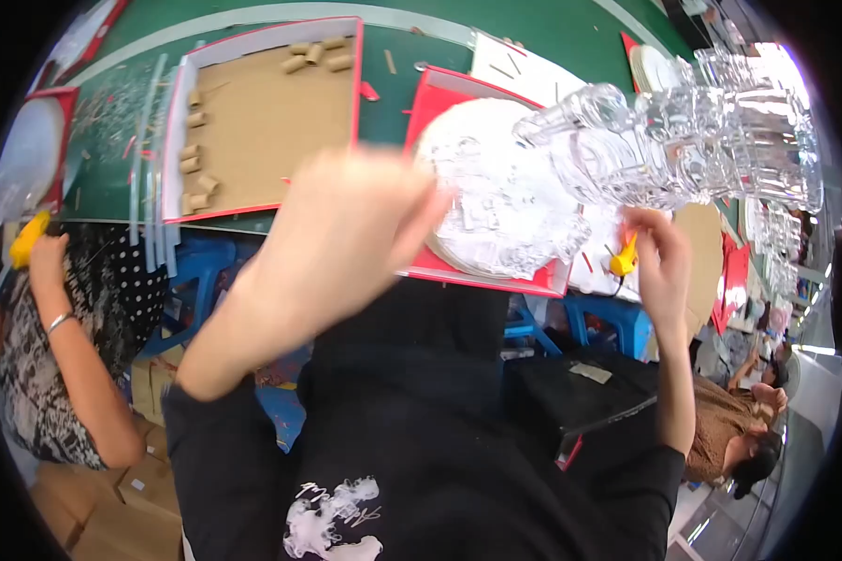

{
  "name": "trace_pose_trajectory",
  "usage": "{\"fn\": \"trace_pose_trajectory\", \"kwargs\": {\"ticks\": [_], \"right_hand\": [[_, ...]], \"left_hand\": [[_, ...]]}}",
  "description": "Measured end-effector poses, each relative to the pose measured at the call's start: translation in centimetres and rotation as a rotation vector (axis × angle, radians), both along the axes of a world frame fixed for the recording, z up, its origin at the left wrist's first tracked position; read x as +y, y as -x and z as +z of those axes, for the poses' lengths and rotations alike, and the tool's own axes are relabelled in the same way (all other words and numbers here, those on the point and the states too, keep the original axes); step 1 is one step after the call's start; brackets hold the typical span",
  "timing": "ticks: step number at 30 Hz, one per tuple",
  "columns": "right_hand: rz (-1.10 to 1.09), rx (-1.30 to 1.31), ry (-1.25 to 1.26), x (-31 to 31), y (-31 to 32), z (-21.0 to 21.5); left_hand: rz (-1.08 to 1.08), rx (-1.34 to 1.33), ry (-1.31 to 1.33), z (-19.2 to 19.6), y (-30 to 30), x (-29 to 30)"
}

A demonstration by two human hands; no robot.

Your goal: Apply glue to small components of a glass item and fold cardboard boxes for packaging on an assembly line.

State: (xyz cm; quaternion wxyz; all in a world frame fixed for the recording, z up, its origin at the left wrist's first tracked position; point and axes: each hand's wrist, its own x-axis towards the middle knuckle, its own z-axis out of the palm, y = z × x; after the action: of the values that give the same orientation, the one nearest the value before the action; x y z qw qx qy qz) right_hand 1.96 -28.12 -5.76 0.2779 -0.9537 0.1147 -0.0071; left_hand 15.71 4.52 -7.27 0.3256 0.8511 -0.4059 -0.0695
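My left hand (360,210) is smeared by motion, back upward, above the table edge between two red-edged boxes; its fingers cannot be made out. To the right, my right hand (662,262) has its fingers curled at a yellow glue gun (624,256) with a dark tip. Between the hands, a white round piece (505,187) covered with clear, shiny material sits in a red box (430,98). A tall stack of clear, glassy pieces (683,140) leans across the view just beyond my right hand.
A red-edged tray (262,122) on the green table (388,42) holds several cardboard tubes (304,58). Translucent sticks (147,178) lie left of it. A co-worker's hand (49,262) at far left grips another yellow tool. A black box (580,393) stands below the table's front edge.
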Motion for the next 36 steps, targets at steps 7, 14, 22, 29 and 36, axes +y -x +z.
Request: {"fn": "trace_pose_trajectory", "kwargs": {"ticks": [7,14,22,29,36], "right_hand": [[0.285,0.248,0.096,5.6,4.4,-3.1],[0.342,0.349,0.096,6.2,4.2,-2.9],[0.37,0.293,0.045,5.8,4.0,-3.4],[0.229,0.218,0.087,5.6,3.1,0.5],[0.072,-0.468,-0.03,3.2,-1.1,5.7]], "left_hand": [[-0.11,0.078,-0.404,-2.6,7.7,0.0],[-0.168,0.082,-0.476,-3.3,7.0,-0.2],[-0.253,0.158,-0.33,-3.7,5.5,0.2],[-0.26,0.234,-0.126,-5.0,6.7,0.6],[-0.196,0.25,-0.134,-5.9,6.9,0.5]]}}
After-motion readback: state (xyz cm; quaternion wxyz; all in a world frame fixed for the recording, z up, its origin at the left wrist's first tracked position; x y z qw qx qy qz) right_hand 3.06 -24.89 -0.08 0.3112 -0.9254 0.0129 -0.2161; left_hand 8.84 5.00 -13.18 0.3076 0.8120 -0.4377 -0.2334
